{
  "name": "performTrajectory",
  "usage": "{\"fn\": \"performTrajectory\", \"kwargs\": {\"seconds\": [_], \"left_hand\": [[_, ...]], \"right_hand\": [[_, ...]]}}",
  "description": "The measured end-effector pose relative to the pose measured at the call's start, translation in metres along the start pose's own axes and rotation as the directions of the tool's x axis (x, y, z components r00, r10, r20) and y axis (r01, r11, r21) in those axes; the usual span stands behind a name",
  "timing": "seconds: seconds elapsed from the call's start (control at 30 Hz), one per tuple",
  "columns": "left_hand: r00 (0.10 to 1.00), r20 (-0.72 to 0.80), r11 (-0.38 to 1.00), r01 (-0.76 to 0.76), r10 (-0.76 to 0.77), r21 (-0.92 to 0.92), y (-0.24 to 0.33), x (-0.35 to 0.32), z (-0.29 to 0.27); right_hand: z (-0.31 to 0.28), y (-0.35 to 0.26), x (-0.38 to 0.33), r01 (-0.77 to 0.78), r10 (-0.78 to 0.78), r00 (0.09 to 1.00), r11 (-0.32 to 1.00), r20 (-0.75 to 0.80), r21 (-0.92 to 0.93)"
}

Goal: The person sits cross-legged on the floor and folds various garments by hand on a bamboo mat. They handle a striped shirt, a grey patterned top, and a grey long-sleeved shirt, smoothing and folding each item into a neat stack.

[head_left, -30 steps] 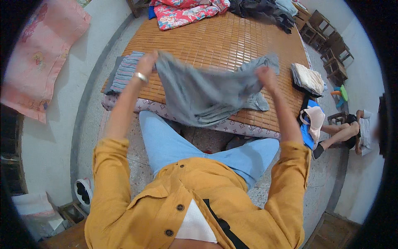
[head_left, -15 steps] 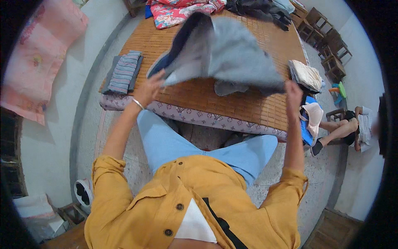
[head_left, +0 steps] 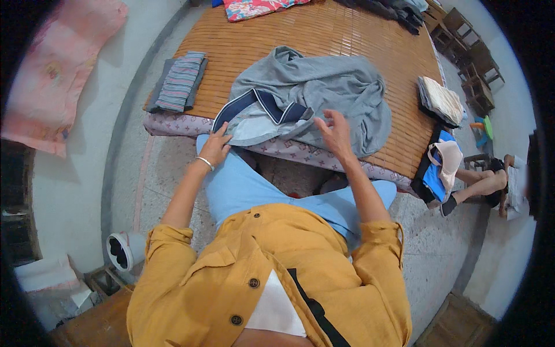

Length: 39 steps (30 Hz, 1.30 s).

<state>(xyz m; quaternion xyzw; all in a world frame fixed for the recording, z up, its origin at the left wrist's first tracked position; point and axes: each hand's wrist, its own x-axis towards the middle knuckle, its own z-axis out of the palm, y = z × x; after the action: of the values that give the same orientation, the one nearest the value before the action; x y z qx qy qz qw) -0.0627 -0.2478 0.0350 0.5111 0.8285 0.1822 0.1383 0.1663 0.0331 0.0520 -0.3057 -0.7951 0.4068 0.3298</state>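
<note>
Clothes are being sorted on a bed [head_left: 370, 40] with a bamboo mat on top. One grey shirt [head_left: 324, 92] with a dark blue collar lies spread on the mat, near the front edge. It is flat in parts but bunched and wrinkled in others, and it is not folded yet. So this piece looks only just begun: it is laid down, and the smoothing and folding are left to do.

The left hand [head_left: 215, 147] rests on the near edge of the shirt by the collar, and its fingers [head_left: 222, 132] press or pinch the cloth there. The right hand [head_left: 333, 130] floats just over the shirt with its fingers [head_left: 325, 117] spread loose, holding nothing.

One folded striped cloth [head_left: 179, 81] lies on the mat to the left, so it looks done. One folded pile [head_left: 440, 99] sits at the right edge of the bed. One flowery cloth [head_left: 254, 7] and one dark heap [head_left: 387, 8] lie at the far end, not folded. One more bunch of clothes [head_left: 442, 165] hangs at the right corner. Another person's legs [head_left: 483, 182] show on the floor to the right.
</note>
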Motion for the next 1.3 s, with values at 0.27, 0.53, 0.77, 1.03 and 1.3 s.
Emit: {"fn": "performTrajectory", "kwargs": {"seconds": [0.27,0.53,0.77,1.03,1.3], "left_hand": [[0.980,-0.142,0.959,0.098,-0.139,-0.265,0.061,-0.010,-0.022],[0.897,0.327,-0.083,0.317,-0.298,-0.945,0.085,-0.008,-0.017],[0.917,0.099,0.001,0.107,-0.388,-0.994,0.081,-0.028,-0.067],[0.761,-0.113,-0.035,-0.176,-0.639,-0.984,0.005,-0.089,-0.128],[0.832,-0.440,0.941,0.302,-0.338,-0.150,-0.020,-0.104,-0.078]], "right_hand": [[0.070,-0.055,-0.014,0.155,-0.186,0.967,0.971,0.172,0.181],[0.028,-0.114,-0.071,0.212,-0.470,0.627,0.870,0.621,0.445],[-0.008,-0.007,0.013,0.595,-0.227,0.765,0.607,0.602,-0.527],[-0.079,-0.022,0.023,0.467,-0.444,0.882,0.770,0.160,-0.434],[-0.071,-0.068,-0.046,0.498,-0.479,0.829,0.867,0.289,0.006]]}}
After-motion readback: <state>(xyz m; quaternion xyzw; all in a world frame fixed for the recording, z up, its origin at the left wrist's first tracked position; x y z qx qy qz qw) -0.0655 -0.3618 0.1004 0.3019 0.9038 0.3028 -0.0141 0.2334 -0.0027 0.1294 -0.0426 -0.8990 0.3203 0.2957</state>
